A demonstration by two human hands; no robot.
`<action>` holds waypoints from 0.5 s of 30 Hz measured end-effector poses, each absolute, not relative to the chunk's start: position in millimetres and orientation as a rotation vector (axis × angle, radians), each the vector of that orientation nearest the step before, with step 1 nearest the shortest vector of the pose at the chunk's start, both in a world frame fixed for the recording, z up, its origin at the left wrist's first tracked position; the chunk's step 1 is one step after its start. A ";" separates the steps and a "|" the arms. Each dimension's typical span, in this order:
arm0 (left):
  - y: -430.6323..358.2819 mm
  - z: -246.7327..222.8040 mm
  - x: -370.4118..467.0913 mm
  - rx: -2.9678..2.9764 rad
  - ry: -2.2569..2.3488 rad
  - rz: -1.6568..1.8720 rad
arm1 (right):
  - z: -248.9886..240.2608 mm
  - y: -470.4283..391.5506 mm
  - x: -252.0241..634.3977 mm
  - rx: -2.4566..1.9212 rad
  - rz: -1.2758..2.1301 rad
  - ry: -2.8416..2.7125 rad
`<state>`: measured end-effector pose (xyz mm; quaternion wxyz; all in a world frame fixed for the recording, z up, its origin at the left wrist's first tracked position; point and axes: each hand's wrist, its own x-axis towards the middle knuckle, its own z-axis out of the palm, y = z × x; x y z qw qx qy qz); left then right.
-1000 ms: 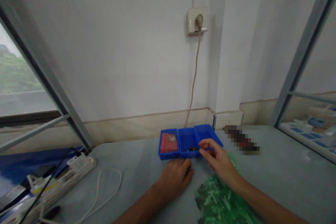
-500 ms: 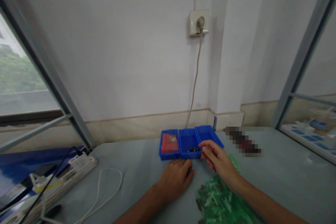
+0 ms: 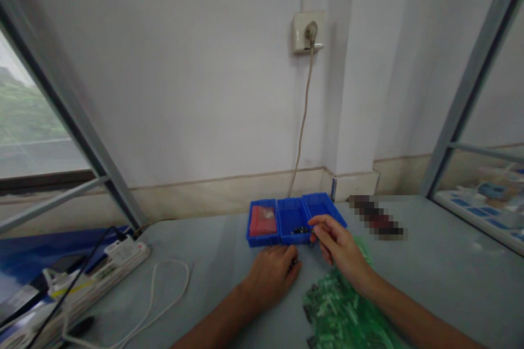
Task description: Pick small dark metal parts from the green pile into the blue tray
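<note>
My left hand (image 3: pixel 272 272) rests on the grey table in front of the blue bins, its fingers curled over small dark metal parts (image 3: pixel 292 263) that show beside the thumb. My right hand (image 3: pixel 338 251) hovers at the front edge of the bins with thumb and fingers pinched. Whatever is between those fingertips is too small to name. Similar dark metal pieces (image 3: pixel 301 230) lie at the front of the middle blue bin (image 3: pixel 291 208). Inside the left blue bin (image 3: pixel 262 241) is a red packet (image 3: pixel 262 222). My right hand partly hides the right blue bin (image 3: pixel 321 204).
Under my right forearm lies a green plastic bag (image 3: pixel 347 311) full of small pieces. A power strip (image 3: pixel 118 272) with plugs and a looped white cable (image 3: pixel 153 283) occupy the left side. Behind the bins, a cord (image 3: pixel 305 114) hangs from a wall socket (image 3: pixel 308 32).
The whole view has shifted slightly. Both hands keep nearly the same pose and place beside the bins, with only small finger movement.
</note>
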<state>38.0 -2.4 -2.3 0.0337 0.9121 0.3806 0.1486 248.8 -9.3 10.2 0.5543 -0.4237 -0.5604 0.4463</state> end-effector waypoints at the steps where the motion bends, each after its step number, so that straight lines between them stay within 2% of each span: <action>1: -2.5 -2.0 37.9 2.803 1.165 0.461 | 10.1 -10.0 249.1 -1.017 0.987 -1.365; 7: -3.2 -1.2 37.6 2.804 1.159 0.476 | 11.1 -14.7 249.2 -1.074 0.649 -1.523; 15: -2.8 -0.5 38.8 2.798 1.161 0.489 | 12.9 -17.4 246.5 -1.025 0.907 -1.482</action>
